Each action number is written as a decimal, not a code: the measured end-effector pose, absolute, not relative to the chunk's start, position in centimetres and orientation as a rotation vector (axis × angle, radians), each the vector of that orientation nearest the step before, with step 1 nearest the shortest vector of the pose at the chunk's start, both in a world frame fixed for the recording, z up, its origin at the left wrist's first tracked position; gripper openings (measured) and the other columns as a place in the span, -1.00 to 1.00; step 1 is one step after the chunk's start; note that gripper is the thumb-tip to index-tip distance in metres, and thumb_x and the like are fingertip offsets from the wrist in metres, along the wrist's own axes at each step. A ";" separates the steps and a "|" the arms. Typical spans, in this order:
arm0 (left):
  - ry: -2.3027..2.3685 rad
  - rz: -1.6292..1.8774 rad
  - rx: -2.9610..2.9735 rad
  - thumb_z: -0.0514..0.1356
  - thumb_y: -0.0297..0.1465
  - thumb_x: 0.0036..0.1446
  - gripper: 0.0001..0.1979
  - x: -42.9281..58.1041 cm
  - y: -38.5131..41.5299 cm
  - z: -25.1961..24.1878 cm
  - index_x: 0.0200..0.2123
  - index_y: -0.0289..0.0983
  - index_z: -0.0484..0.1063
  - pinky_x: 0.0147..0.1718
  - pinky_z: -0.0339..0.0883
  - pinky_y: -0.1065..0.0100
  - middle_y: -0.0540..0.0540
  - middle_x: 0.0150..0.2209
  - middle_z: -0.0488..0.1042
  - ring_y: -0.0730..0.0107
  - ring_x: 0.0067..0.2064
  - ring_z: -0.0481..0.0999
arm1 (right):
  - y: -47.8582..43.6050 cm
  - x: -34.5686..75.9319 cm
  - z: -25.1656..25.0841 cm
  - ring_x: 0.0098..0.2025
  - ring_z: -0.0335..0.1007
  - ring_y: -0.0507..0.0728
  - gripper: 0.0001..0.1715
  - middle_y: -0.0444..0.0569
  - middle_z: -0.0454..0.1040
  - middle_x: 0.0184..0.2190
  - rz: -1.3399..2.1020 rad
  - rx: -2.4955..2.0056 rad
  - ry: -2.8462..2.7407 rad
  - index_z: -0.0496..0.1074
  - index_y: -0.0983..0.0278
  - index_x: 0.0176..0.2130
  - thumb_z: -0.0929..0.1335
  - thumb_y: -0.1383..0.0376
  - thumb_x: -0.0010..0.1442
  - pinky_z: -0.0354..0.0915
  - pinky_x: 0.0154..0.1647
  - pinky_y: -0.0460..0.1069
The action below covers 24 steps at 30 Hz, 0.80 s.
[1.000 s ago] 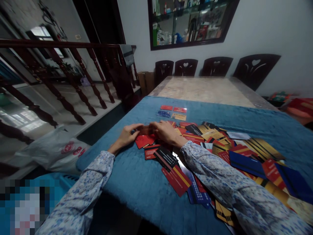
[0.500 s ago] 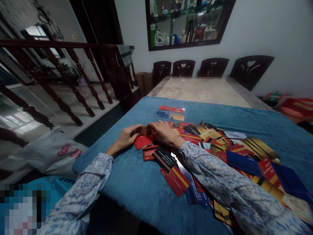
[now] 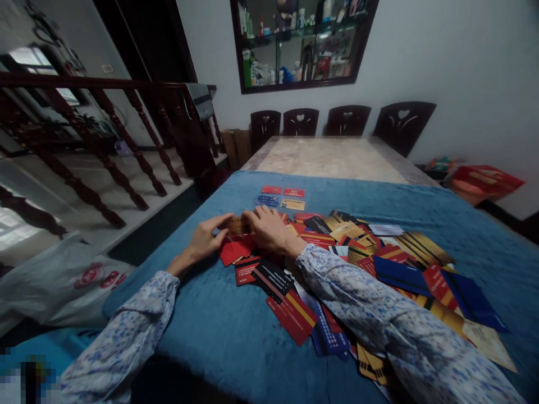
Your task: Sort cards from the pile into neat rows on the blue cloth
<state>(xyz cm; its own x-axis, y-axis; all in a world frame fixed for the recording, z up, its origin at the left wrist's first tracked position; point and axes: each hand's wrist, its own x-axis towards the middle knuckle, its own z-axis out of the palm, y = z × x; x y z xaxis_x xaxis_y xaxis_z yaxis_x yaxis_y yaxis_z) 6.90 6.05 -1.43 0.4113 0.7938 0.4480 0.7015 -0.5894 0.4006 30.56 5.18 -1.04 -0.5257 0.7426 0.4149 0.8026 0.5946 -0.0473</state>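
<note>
Between both hands a small gold-brown card (image 3: 240, 225) is held on edge, tilted up from the pile. My left hand (image 3: 206, 238) pinches its left end with thumb and fingers. The fingers of my right hand (image 3: 272, 231) close on its right end and partly cover it. Just beneath lies a red card (image 3: 236, 250). Closer to me are a black card (image 3: 273, 279) and a red card with a yellow stripe (image 3: 292, 317). Beyond my hands, a red card (image 3: 294, 192), a blue card (image 3: 266, 201) and others lie in two short rows.
A loose heap of cards, with a dark blue one (image 3: 402, 275) among them, spreads right under my right forearm. The blue cloth (image 3: 202, 331) covers the table's near part. White plastic bags (image 3: 54, 280) and a wooden railing (image 3: 105, 84) stand left; chairs (image 3: 301, 120) line the far end.
The whole view has shifted slightly, so the table appears further left. Both hands keep hold of the gold-brown card, which shows a little more of its face now.
</note>
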 end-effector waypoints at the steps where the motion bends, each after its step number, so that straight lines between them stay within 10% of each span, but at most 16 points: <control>1: 1.336 0.904 2.526 0.12 -0.35 0.22 -0.51 7.0 6.2 -1.1 0.20 -0.27 0.47 0.14 0.49 0.09 -0.19 0.12 0.59 0.14 0.07 0.61 | 5.2 30.6 -0.8 0.03 0.24 0.31 -0.54 0.19 0.45 -0.02 -0.221 -1.255 -2.428 0.34 0.27 0.21 0.32 0.29 0.35 0.15 -0.06 0.11; 24: 0.893 0.531 3.073 0.26 -0.33 0.20 -0.49 18.6 12.7 5.0 0.21 -0.28 0.38 0.14 0.34 0.00 -0.28 0.10 0.43 0.01 0.11 0.42 | 8.1 43.1 3.3 -0.06 0.21 0.27 -0.56 0.19 0.34 -0.01 -0.174 -1.216 -2.419 0.44 0.33 0.05 0.40 0.28 0.18 0.22 -0.07 0.12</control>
